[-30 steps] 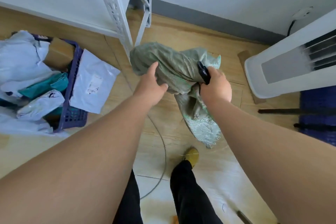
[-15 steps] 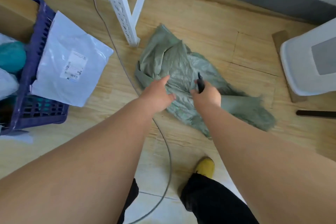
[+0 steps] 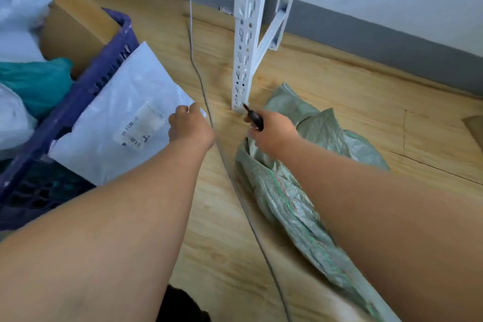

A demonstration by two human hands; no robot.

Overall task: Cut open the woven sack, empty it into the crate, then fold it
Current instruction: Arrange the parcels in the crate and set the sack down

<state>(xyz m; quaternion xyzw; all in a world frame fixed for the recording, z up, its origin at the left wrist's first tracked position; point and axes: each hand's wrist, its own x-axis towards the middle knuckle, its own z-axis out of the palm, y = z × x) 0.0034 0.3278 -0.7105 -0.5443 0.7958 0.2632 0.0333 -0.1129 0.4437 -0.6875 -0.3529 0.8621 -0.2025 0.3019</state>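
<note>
Closest to the camera, two bare forearms reach out over a wooden floor (image 3: 326,81), with a dark trouser leg (image 3: 183,306) at the bottom edge. A thin grey cable (image 3: 235,185) runs between the arms and on toward the wall. Under and beside the right forearm lies the green woven sack (image 3: 287,204), flat and crumpled on the floor, stretching from the lower right up to the foot of a white metal shelf post (image 3: 244,42). The right hand (image 3: 271,133) is closed around a small dark cutter (image 3: 254,117), its tip pointing at the base of the post; the hand hovers above the sack's upper part. The left hand (image 3: 189,128) has its fingers curled on the corner of a white mailing bag (image 3: 122,123) with a printed label. That bag leans over the rim of the purple crate (image 3: 86,94) at the left, which holds more parcels: a teal bag (image 3: 34,83), pale bags and a cardboard box (image 3: 75,31).
</note>
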